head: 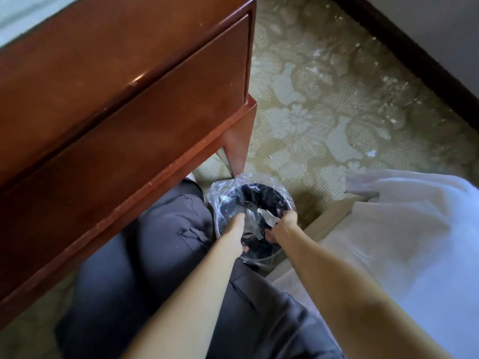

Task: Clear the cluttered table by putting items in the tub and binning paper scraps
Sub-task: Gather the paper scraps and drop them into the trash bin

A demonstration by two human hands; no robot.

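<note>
Beside dark trousers (160, 229), two hands sit apart in the lined bin (256, 184) — left hand (234, 229) straight-fingered over paper scraps (255, 216), perhaps pressing them down, right hand (283, 226) curled on its rim, seemingly steadying it — by the table (129, 99) leg

Reddish-brown wooden surface (103, 99), olive-green carpet (324, 104) with a pale flower pattern, black bin (283, 196) under clear plastic film (220, 189), whitish paper scraps (260, 211), dark grey trousers (155, 242), white bedsheet (420, 242), dark brown skirting board (414, 60).

Single head view, looking steeply down and forward, close on the bin (259, 187) at centre; table (103, 112) fills ten o'clock, carpet (324, 99) one o'clock.
</note>
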